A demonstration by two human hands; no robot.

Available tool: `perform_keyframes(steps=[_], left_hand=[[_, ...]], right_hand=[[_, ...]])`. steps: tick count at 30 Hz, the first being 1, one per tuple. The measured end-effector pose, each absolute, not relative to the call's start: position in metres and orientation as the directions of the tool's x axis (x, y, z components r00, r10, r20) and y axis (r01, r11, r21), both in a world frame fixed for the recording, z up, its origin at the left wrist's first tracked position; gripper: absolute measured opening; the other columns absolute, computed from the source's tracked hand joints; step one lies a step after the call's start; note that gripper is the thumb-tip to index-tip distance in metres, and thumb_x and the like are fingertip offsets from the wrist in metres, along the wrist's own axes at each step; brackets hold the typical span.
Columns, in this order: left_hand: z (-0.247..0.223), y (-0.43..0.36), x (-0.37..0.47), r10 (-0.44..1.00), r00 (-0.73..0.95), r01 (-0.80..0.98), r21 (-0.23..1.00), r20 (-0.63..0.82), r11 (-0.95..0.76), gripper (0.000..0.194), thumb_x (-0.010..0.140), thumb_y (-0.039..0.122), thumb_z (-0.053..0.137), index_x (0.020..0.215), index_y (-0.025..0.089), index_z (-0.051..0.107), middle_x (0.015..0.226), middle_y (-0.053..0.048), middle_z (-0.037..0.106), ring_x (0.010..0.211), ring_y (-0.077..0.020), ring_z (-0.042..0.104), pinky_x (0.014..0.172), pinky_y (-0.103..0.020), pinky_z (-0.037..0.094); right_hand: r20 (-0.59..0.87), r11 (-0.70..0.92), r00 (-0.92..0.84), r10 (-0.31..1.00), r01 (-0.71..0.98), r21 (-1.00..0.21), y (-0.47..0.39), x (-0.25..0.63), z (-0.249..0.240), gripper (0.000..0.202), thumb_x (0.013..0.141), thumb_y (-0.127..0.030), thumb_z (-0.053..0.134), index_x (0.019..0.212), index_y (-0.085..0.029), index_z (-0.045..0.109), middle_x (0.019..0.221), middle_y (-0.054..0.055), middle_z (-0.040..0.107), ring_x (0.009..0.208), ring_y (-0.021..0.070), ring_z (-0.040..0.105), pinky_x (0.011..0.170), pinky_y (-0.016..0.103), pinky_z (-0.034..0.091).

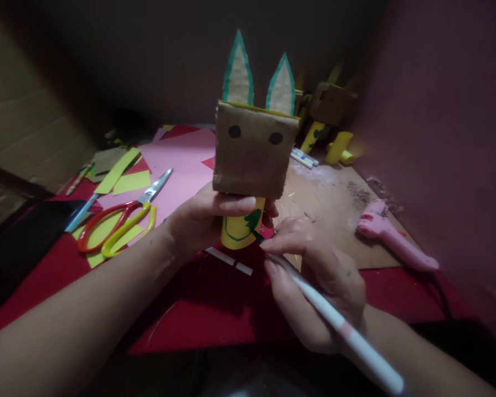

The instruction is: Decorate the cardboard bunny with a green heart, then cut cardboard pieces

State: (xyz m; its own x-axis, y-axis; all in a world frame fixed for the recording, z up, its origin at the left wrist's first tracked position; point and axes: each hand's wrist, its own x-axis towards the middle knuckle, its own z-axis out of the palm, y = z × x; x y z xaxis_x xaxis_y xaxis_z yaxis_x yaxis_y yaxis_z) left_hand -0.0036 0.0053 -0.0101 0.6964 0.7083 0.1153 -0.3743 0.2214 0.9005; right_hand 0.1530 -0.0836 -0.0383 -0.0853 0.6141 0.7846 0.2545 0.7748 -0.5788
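Observation:
A cardboard animal puppet (pixel 254 151) with a boxy brown head, two dark round eyes and tall green-edged ears stands upright in my left hand (pixel 206 215). My left fingers wrap round its yellow tube body (pixel 235 229), just under the head. On the tube are a green filled shape and a curved green line. A white marker pen (pixel 334 314) is pinched in my right hand (pixel 314 275), its dark green tip touching the tube at the green shape. Below the tube, a white marker cap or thin marker (pixel 229 261) lies on the red cloth.
Red-and-yellow-handled scissors (pixel 124 220) rest on coloured paper (pixel 177 160) at the left. A pink glue gun (pixel 397 237) lies at the right on a cardboard sheet (pixel 326 215). Behind are several markers (pixel 305 158), yellow tubes (pixel 339 148) and another cardboard figure (pixel 333 102).

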Motion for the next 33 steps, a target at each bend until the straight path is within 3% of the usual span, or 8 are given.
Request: perform_keyframes(steps=[12,28,33], left_hand=[[-0.0104,0.0035,-0.0045,0.720,0.688,-0.369,0.898,0.091,0.239,0.021,0.066,0.032,0.080,0.081,0.017,0.075,0.079,-0.004,0.070,0.071,-0.0195,0.064,0.070,-0.031,0.054],[-0.0093,0.0037,-0.0032,0.695,0.709,-0.401,0.878,0.119,0.259,0.015,0.071,0.027,0.075,0.080,0.016,0.073,0.075,-0.004,0.069,0.070,-0.0174,0.063,0.067,-0.028,0.053],[-0.0100,0.0041,-0.0039,0.714,0.694,-0.362,0.901,0.090,0.238,0.018,0.070,0.030,0.074,0.082,0.016,0.073,0.079,-0.006,0.070,0.070,-0.0210,0.065,0.067,-0.033,0.053]], right_hand=[[0.760,0.744,-0.059,0.647,0.266,-0.613,-0.0854,0.1531,-0.0335,0.025,0.079,-0.003,0.056,0.099,-0.015,0.063,0.078,0.006,0.061,0.075,0.0201,0.058,0.069,0.040,0.049],[0.762,0.762,-0.143,0.631,0.297,-0.576,-0.0860,0.1530,-0.0340,0.018,0.080,-0.007,0.054,0.095,-0.015,0.062,0.073,0.005,0.061,0.069,0.0189,0.056,0.065,0.039,0.048],[0.773,0.765,-0.113,0.625,0.286,-0.577,-0.0848,0.1529,-0.0365,0.022,0.079,-0.007,0.056,0.098,-0.018,0.063,0.073,0.004,0.060,0.071,0.0196,0.057,0.067,0.040,0.048]])
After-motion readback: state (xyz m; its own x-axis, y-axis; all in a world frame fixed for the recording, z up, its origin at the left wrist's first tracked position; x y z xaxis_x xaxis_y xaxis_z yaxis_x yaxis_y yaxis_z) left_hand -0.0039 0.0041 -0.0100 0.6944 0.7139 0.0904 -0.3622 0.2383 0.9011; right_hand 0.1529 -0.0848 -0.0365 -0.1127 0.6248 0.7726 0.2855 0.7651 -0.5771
